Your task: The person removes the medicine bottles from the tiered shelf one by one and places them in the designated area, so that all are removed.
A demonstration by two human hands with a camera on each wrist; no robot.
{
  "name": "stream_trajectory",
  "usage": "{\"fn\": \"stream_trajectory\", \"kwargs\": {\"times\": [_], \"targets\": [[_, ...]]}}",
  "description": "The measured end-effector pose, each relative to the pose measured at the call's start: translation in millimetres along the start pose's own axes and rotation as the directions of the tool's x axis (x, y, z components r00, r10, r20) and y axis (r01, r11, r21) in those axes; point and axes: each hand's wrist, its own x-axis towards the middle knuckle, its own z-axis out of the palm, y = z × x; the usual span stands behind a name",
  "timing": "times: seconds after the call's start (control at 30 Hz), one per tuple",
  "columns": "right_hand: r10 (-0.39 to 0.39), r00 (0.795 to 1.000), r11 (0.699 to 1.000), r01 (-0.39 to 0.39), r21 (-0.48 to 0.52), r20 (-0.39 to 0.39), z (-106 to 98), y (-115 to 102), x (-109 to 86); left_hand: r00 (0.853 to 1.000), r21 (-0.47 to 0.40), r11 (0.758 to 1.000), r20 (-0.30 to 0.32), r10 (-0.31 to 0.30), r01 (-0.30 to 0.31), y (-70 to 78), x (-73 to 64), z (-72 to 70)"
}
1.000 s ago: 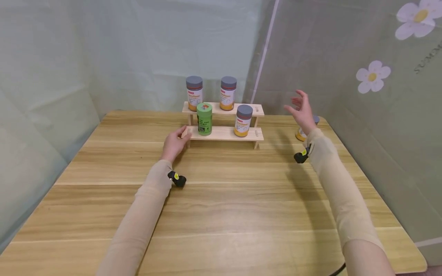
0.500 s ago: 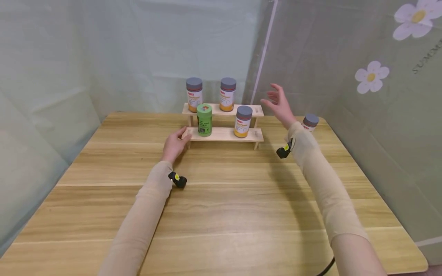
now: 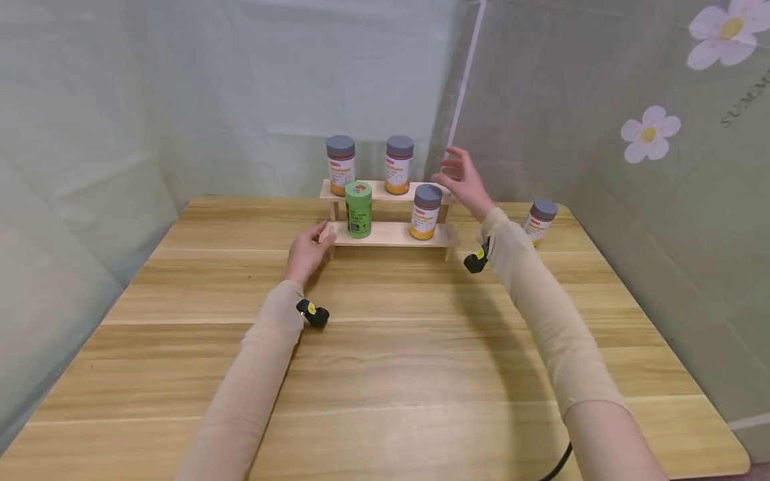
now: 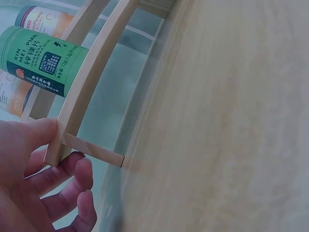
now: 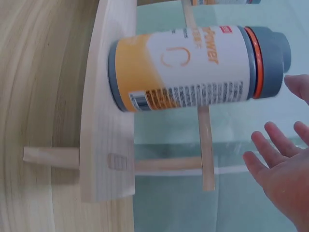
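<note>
A two-tier wooden display rack stands near the table's far edge. My left hand grips the left end of its lower tier, thumb on top and fingertips beneath, as the left wrist view shows. Beside it on that tier is a green bottle. A white-and-orange supplement bottle with a grey lid stands at the lower tier's right. Two like it, a left bottle and a middle bottle, occupy the upper tier. My right hand, fingers loosely spread and holding nothing, hovers by the rack's right end.
Another grey-lidded bottle stands on the wooden table at the far right, beyond my right forearm. Pale curtains hang behind and at the sides. A black cable shows near the front edge.
My right hand has moved left, from in front of the far-right bottle to the rack's right end, uncovering that bottle. The left hand keeps its grip on the rack.
</note>
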Motion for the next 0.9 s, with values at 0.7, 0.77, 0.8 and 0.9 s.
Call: {"fn": "stream_trajectory", "kwargs": {"times": [0.7,0.77,0.8,0.9], "targets": [[-0.008,0.996,0.995,0.017,-0.100,0.088,20,-19,11.5,1.000,-0.039,0.999,-0.015,-0.011,0.010,2.4,-3.6,3.3],[-0.013,0.995,0.992,0.025,-0.123,0.101,23,-22,13.4,1.000,-0.041,0.999,-0.017,-0.013,0.012,3.1,-3.9,2.8],[-0.013,0.994,0.990,0.029,-0.139,0.111,24,-23,14.4,1.000,-0.042,0.999,-0.016,-0.015,0.014,3.3,-3.9,2.7],[-0.008,0.989,0.984,0.034,-0.176,0.148,28,-25,17.7,1.000,-0.043,0.999,-0.022,-0.016,0.015,3.1,-3.7,2.7]]}}
